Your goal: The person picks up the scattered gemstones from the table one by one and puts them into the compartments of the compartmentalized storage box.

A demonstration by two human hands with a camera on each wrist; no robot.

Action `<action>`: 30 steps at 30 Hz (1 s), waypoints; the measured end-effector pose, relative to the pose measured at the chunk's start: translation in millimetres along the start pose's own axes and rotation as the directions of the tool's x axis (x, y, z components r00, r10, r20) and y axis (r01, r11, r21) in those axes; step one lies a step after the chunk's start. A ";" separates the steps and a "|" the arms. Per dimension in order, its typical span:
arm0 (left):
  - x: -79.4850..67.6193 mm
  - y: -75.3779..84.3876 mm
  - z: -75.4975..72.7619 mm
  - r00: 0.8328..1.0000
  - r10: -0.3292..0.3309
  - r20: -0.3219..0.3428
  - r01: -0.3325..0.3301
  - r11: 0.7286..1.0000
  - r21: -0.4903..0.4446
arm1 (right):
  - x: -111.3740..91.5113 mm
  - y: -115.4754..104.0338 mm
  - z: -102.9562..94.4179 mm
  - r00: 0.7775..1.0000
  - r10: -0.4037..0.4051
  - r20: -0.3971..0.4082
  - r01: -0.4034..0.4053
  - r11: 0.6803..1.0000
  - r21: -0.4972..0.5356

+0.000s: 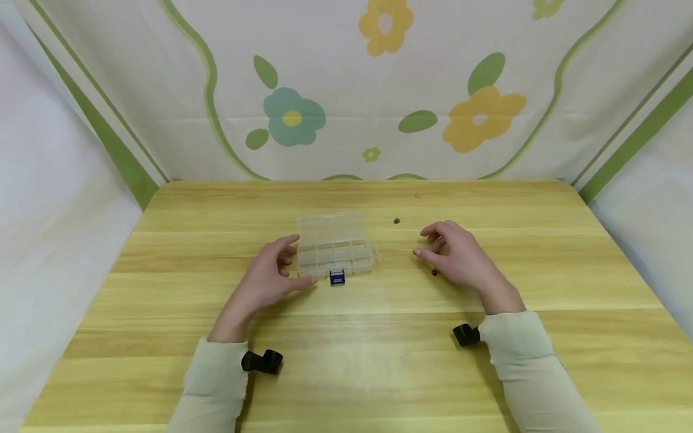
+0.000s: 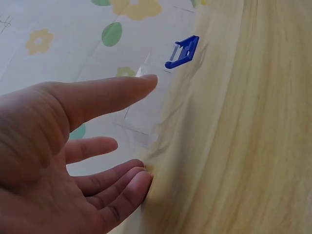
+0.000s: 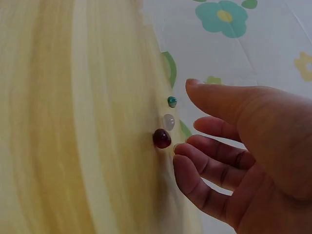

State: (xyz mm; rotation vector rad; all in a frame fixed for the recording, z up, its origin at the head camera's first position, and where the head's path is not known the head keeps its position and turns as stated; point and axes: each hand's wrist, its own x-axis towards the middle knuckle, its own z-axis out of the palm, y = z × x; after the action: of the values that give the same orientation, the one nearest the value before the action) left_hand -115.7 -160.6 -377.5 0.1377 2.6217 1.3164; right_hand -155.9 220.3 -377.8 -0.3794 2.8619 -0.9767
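A clear plastic compartment box (image 1: 334, 252) lies on the table with its lid (image 1: 331, 227) laid back and a blue latch (image 1: 337, 277) at its front edge. My left hand (image 1: 271, 272) is at the box's left side, thumb by the front left corner and the other fingers along the side, gripping nothing. To the right of the box, my right hand (image 1: 455, 252) hovers with loosely bent fingers and nothing between them. Near it are a dark red bead (image 3: 162, 138), a clear bead (image 3: 168, 122) and a green bead (image 3: 172, 102), all on the tabletop.
The wooden table (image 1: 357, 361) ends at the back against a white cloth (image 1: 346, 72) printed with flowers. Further white cloth hangs at both sides. A black wrist camera (image 1: 263, 361) sticks out from the left sleeve, another (image 1: 466, 334) from the right.
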 end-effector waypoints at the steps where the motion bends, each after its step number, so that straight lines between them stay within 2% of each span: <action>1: 0.2 0.0 0.7 1.000 0.001 -0.001 -0.001 1.000 0.004 | 0.3 0.9 1.2 1.000 -0.001 -0.004 0.001 1.000 -0.002; 14: 2.8 -1.9 8.6 0.999 0.023 -0.023 -0.023 1.000 0.013 | 1.7 3.3 8.8 0.999 0.036 -0.027 -0.037 0.999 -0.024; 20: 2.2 -2.0 10.1 0.999 0.040 -0.034 -0.038 0.998 0.048 | 1.2 5.8 10.7 0.999 0.036 -0.025 -0.036 0.999 -0.015; 30: 0.6 0.7 12.3 0.998 -0.004 -0.065 0.005 1.000 0.022 | 0.1 7.0 9.7 0.999 0.045 -0.028 -0.045 0.999 0.013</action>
State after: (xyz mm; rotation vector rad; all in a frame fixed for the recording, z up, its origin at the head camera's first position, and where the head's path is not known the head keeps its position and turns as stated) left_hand -113.6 -150.5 -384.2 0.0939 2.6891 1.3122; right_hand -155.8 219.9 -389.8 -0.3009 2.8748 -1.0001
